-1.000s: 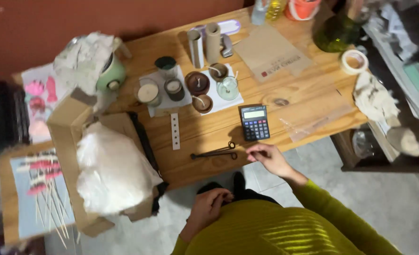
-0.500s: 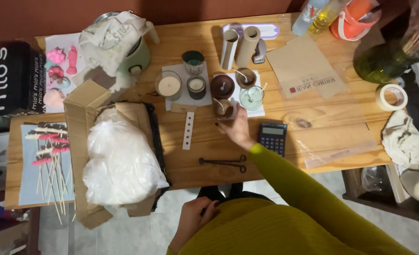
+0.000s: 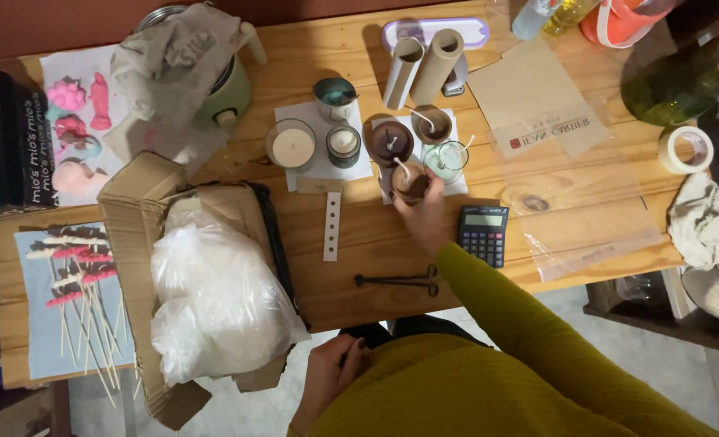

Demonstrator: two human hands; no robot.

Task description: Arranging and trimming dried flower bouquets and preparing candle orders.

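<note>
- My left hand (image 3: 327, 380) rests loosely curled against my lap, below the table edge, holding nothing.
- Black scissors (image 3: 398, 281) lie near the table's front edge, with a calculator (image 3: 483, 235) just to their right.
- My right hand (image 3: 424, 212) grips a small brown candle jar (image 3: 409, 180), fingers wrapped around its side.
- Beyond it stand a dark brown jar (image 3: 389, 142), a clear glass (image 3: 447, 159) and two cardboard tubes (image 3: 424, 66).
- To the left, a cardboard box (image 3: 145, 202) holds a white plastic bag (image 3: 218, 295).
- The surface is a wooden table (image 3: 359, 243).
</note>
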